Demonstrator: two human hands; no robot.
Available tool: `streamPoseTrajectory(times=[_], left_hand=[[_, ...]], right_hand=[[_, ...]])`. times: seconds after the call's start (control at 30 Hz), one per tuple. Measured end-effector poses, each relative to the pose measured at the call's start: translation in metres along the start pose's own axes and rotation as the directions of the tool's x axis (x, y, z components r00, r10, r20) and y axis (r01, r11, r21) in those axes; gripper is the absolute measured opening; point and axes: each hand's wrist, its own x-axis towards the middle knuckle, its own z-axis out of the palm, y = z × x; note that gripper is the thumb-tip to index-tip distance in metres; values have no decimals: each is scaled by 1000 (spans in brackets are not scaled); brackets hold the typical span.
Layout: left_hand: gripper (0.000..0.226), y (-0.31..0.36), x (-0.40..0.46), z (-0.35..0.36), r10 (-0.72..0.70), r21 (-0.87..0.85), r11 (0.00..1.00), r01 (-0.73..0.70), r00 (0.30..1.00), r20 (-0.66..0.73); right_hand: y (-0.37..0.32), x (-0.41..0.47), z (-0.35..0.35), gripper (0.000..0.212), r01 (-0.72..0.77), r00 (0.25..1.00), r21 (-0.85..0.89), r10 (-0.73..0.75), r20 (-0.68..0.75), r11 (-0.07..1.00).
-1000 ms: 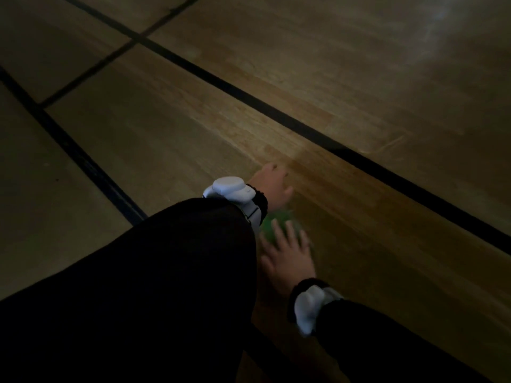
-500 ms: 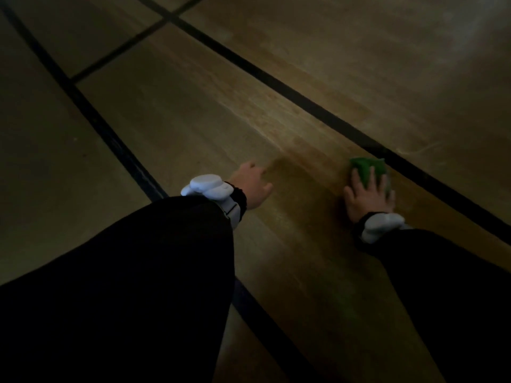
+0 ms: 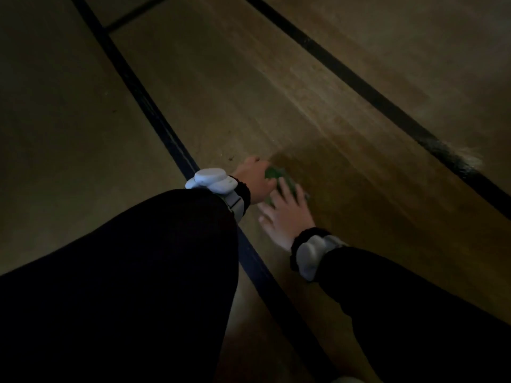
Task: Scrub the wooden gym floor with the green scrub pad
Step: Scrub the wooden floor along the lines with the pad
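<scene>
The green scrub pad [image 3: 273, 174] lies flat on the wooden gym floor [image 3: 345, 175], mostly covered by my fingers. My right hand [image 3: 286, 214] presses on the pad with spread, straight fingers; the hand is blurred by motion. My left hand [image 3: 255, 179] rests on the floor right beside the pad, its fingers curled under and partly hidden, touching or nearly touching the pad's left edge. Both wrists wear white bands over black sleeves. A darker, wetter-looking patch of floor spreads to the right of the pad.
Dark painted court lines cross the floor: one [image 3: 154, 117] runs diagonally under my left arm, another [image 3: 387, 106] runs at the upper right with a scuffed pale spot [image 3: 467, 160]. The lighting is dim.
My right hand has slid the pad back left from the right-hand court line to next to my left hand. The left hand stays planted on the floor.
</scene>
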Motion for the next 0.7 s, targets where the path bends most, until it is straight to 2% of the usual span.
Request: streamPoseTrajectory(times=[0.13, 0.23, 0.33, 0.37, 0.43, 0.5, 0.63, 0.7], left_hand=[[54, -1, 3, 5, -13, 9, 1000, 13, 1000, -13], [54, 2, 5, 10, -15, 4, 1000, 15, 1000, 1], [54, 3, 5, 12, -7, 4, 1000, 7, 1000, -4], [54, 3, 5, 11, -4, 4, 1000, 4, 1000, -7], [54, 1, 6, 9, -3, 8, 1000, 3, 1000, -4], [52, -2, 8, 6, -11, -6, 1000, 11, 1000, -7], [54, -14, 8, 5, -41, -8, 999, 41, 998, -46], [55, -20, 9, 8, -50, -8, 999, 50, 997, -52]], right_hand=[[-38, -24, 42, 46, 378, 926, -14, -378, 17, 926], [-39, -32, 61, 44, 425, 905, -46, -425, 11, 904], [-28, -21, 42, 47, 480, 877, -92, -481, 17, 872], [-19, -15, 32, 48, 457, 889, -94, -458, 12, 884], [5, -4, 13, 50, 243, 970, -31, -243, 10, 970], [37, 1, -6, 53, 21, 999, -2, -22, -28, 1000], [111, 6, -27, 57, -277, 955, 105, 286, -83, 955], [129, 6, -30, 55, -346, 932, 128, 356, -70, 929]])
